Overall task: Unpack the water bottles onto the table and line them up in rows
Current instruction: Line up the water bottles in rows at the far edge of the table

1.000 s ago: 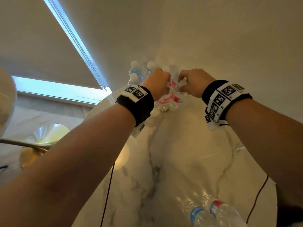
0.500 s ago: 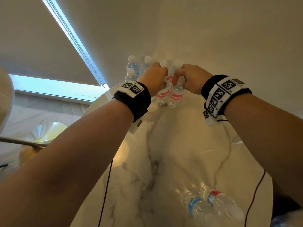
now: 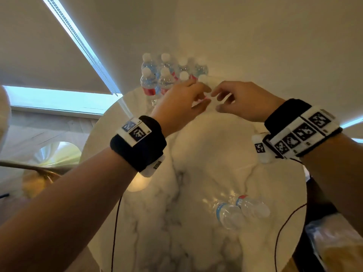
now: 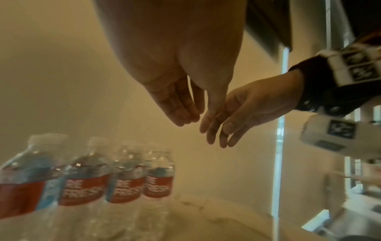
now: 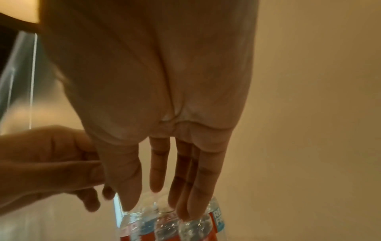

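Bottles (image 3: 167,75) stand upright in two tight rows at 12 o'clock on the table (image 3: 206,154), against the far wall, which we judge keeps room nearer us for more rows. From the head view, our left hand (image 3: 180,103) and right hand (image 3: 241,101) hover just above the near row, fingers loosely spread and holding nothing. Two more bottles (image 3: 241,211) lie on their sides at 5 o'clock, apparently waiting their turn, and a plastic bag (image 3: 334,238) sits past the table's edge.

From the left wrist, the left hand (image 4: 177,104) hangs relaxed with straight fingers, the right hand (image 4: 237,112) nearly touching it, both clear above the bottles (image 4: 121,176) at 7 o'clock.

From the right wrist, straight fingers (image 5: 156,171) of the right hand (image 5: 156,114) hang over the bottles (image 5: 164,223) at 6 o'clock; whether the fingertips touch them we cannot tell. The left hand (image 5: 49,164) sits at 9 o'clock.
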Available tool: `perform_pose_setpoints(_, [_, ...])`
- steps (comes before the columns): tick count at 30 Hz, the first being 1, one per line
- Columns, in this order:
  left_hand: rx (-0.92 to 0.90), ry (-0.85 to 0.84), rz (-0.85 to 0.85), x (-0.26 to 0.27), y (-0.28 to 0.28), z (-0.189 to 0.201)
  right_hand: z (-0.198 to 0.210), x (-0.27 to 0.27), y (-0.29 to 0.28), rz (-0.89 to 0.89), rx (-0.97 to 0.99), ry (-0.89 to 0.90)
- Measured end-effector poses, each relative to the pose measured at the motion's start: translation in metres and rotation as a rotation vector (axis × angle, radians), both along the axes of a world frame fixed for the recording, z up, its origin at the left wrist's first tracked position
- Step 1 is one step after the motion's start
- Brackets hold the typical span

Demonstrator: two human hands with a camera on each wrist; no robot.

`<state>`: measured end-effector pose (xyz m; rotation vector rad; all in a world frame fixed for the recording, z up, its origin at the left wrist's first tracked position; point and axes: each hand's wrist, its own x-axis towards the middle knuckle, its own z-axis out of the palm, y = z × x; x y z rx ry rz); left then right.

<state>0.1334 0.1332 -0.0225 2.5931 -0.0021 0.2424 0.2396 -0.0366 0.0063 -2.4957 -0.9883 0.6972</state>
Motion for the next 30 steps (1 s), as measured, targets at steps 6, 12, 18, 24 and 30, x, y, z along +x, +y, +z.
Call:
perform_pose_setpoints(6, [-0.112, 0.251, -0.296, -0.106, -0.083, -0.005, 0.0, -0.097, -0.097, 0.063, -0.057, 0.184])
perform_pose_setpoints(12, [0.026, 0.511, -0.454, -0.155, -0.133, -0.032, -0.029, -0.163, -0.167, 0.002, -0.207, 0.159])
perform_pose_setpoints(18, [-0.075, 0.534, -0.372, -0.137, -0.141, -0.045, -0.047, -0.165, -0.166, -0.107, -0.143, 0.042])
perform_pose_setpoints(24, [-0.049, 0.414, -0.297, -0.027, -0.094, -0.048, -0.048, -0.082, -0.124, -0.249, -0.105, -0.084])
perform_pose_setpoints(30, [0.084, 0.4, -0.26, 0.1, -0.05, -0.043, -0.054, 0.047, -0.058, -0.333, -0.119, -0.188])
